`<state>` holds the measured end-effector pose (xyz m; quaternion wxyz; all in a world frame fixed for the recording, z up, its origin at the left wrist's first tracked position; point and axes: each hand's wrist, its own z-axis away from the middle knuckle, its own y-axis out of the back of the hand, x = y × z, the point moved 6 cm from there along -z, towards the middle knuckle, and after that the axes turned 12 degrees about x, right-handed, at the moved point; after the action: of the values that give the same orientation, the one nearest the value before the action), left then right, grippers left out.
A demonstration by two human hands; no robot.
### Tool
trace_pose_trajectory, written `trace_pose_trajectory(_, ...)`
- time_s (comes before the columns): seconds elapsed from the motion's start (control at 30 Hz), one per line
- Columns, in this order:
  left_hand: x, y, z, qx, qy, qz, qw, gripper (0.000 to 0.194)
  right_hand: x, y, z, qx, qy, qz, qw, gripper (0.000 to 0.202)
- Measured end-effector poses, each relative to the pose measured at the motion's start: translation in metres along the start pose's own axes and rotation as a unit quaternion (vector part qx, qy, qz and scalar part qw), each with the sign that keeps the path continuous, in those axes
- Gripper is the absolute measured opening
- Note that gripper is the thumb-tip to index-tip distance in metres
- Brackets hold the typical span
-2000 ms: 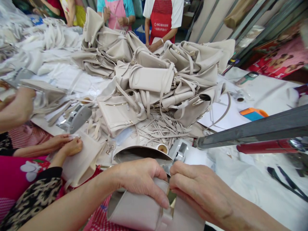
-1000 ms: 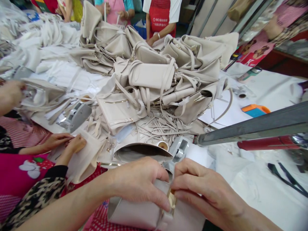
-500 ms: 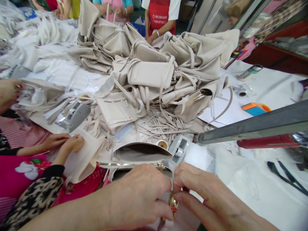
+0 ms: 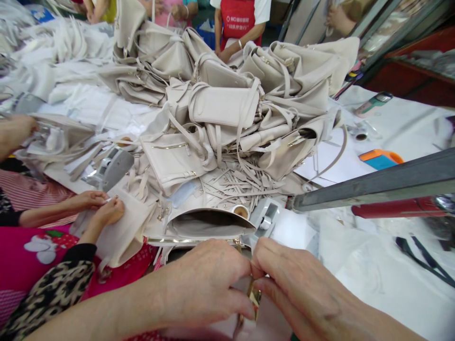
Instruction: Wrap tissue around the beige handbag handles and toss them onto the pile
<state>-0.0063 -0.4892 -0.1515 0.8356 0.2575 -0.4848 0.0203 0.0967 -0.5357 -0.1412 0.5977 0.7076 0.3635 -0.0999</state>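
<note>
A beige handbag [image 4: 209,226] stands at the front centre with its mouth gaping and a gold zipper [image 4: 192,241] across it. My left hand [image 4: 209,279] is closed at the bag's right side, thumb and fingers pinched on its edge. Against it, fingertips meeting, my right hand [image 4: 295,284] is pinched on the same spot. Just below the fingertips shows a shiny gold metal fitting [image 4: 255,297] on the bag. Exactly what part lies between the fingers is hidden by the hands.
Beige handbags [image 4: 223,106] are heaped beyond, with loose straps [image 4: 234,184] before them. A grey tape dispenser [image 4: 265,218] stands close by my right hand. A metal bar [image 4: 373,180] crosses at right. Left, a co-worker's hands [image 4: 106,210] hold a beige piece; other people stand behind the heap.
My two hands have drawn slightly closer together at the bag's edge, the right one shifting a little left. The co-worker's hands at left have moved slightly.
</note>
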Motion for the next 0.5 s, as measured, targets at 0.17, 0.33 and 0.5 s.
trace_pose_trajectory(0.17,-0.008,0.000,-0.003,0.005,0.019,0.010,1.000,0.021,0.003,-0.008,0.005,0.014,0.013,0.031,0.999,0.018)
trace_pose_trajectory(0.33,-0.011,0.002,-0.004,0.003,0.027,0.009,1.000,0.018,0.000,-0.010,0.008,0.016,0.035,0.019,0.999,0.021)
trace_pose_trajectory(0.5,-0.010,0.008,-0.005,0.002,0.030,0.004,1.000,0.017,-0.006,-0.007,0.016,0.045,0.083,0.047,0.994,0.029)
